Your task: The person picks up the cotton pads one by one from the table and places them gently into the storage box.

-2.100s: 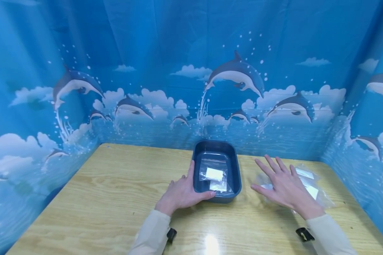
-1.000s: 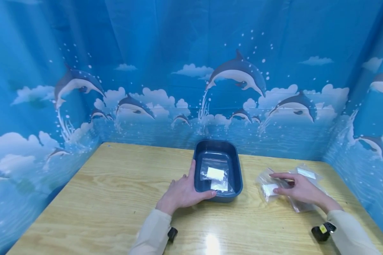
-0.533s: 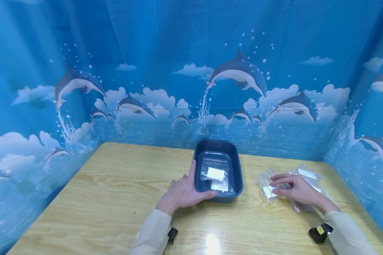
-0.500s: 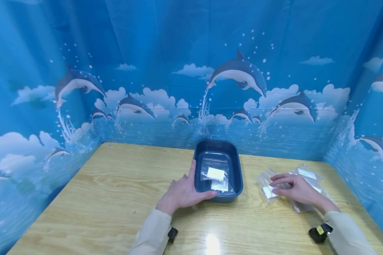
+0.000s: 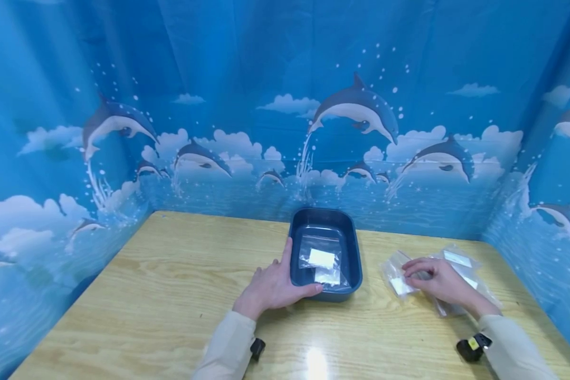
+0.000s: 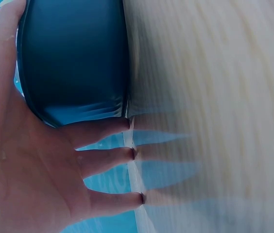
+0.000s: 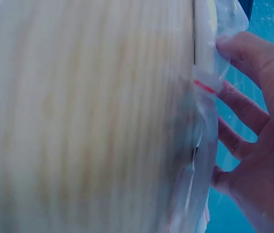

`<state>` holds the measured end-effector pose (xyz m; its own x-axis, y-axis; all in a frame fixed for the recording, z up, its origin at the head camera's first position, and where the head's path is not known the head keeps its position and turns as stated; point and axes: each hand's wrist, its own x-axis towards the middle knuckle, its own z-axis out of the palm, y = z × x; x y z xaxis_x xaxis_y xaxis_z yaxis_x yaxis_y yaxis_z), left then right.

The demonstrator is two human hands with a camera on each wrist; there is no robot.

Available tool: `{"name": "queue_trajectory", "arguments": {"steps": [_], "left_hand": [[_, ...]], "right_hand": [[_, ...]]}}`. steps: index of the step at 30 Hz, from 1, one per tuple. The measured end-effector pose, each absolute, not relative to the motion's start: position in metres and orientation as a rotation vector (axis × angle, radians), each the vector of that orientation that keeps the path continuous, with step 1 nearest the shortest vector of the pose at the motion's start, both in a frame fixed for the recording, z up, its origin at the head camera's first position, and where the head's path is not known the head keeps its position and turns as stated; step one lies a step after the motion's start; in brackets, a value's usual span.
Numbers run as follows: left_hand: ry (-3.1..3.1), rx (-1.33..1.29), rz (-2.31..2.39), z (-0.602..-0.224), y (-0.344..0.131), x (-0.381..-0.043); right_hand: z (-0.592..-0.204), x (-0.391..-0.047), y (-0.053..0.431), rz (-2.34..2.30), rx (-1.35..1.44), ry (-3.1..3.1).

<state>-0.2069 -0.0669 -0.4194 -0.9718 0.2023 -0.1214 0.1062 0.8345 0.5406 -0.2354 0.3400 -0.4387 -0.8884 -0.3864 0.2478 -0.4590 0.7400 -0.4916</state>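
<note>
My left hand (image 5: 273,287) lies along the left side of a dark blue tray (image 5: 353,253), its thumb across the near rim. In the left wrist view its fingers (image 6: 110,203) are straight, tips down on the table beside the tray wall. Inside the tray are clear zip-lock bags (image 5: 332,244) with white labels. To the right, my right hand (image 5: 444,282) pinches a clear zip-lock bag (image 5: 393,266) with thumb and curled fingers, the bag flat on the table. The right wrist view shows the thumb on this plastic and a red zip strip (image 7: 205,86).
More zip-lock bags (image 5: 480,287) with white labels lie under and behind my right hand, overlapping. The wooden table (image 5: 171,285) is backed by a blue dolphin curtain (image 5: 247,105) just behind the tray.
My right hand, first spread open above the bags, has come down onto the left-most bag, and its thumb and fingers have closed in on it. The left hand and tray hold still.
</note>
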Motion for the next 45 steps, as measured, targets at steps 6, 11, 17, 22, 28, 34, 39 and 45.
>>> {"name": "queue_trajectory", "arguments": {"steps": [6, 11, 17, 22, 28, 34, 39, 45], "left_hand": [[2.837, 0.251, 0.814, -0.42, -0.067, -0.207], [2.837, 0.252, 0.817, -0.421, -0.067, -0.207], [2.834, 0.243, 0.819, -0.42, -0.067, -0.207], [2.835, 0.242, 0.819, -0.419, -0.067, -0.206], [2.838, 0.236, 0.814, -0.419, -0.066, -0.206], [2.838, 0.24, 0.815, -0.419, -0.066, -0.206], [2.845, 0.252, 0.802, -0.42, -0.067, -0.207], [2.848, 0.25, 0.799, -0.42, -0.067, -0.207]], "right_hand": [[-0.434, -0.232, 0.335, 0.756, 0.66, -2.805], [-0.431, -0.228, 0.329, 0.7, 0.713, -2.684], [-0.429, -0.227, 0.321, 0.676, 0.766, -2.592], [-0.422, -0.225, 0.311, 0.69, 0.769, -2.581], [-0.414, -0.222, 0.302, 0.784, 0.754, -2.602], [-0.407, -0.223, 0.295, 0.801, 0.764, -2.591], [-0.403, -0.226, 0.289, 0.795, 0.782, -2.538], [-0.396, -0.228, 0.282, 0.767, 0.803, -2.501]]}}
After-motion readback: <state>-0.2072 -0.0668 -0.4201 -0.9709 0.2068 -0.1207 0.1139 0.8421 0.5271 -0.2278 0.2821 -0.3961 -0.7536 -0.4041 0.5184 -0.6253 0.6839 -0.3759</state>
